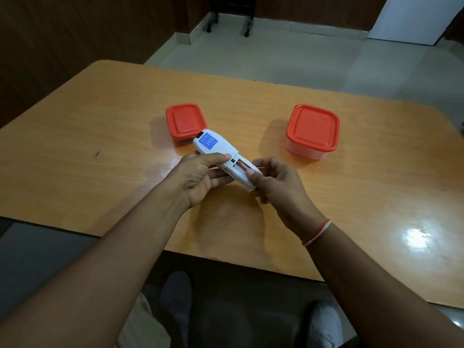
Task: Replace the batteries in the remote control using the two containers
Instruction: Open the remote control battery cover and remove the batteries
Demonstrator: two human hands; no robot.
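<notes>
Containers: I see a small one [185, 123] lidded at left, just behind the remote [221, 158]. My left hand [198, 177] grips the remote, back up, above the table [100, 146]. A battery [243, 167] lies exposed. My right hand [273, 183] pinches the near end. The larger container [312, 130] stands right.

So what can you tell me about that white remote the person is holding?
The remote control is white, looks plastic, and is held back side up above the wooden table, angled from the near right to the far left. A blue label sits near its far end. The battery compartment is open, showing a reddish battery. The left hand grips its middle, thumb on top; the right hand holds the near end, thumb by the compartment. Its far end overlaps the smaller red-lidded container in view.
</notes>
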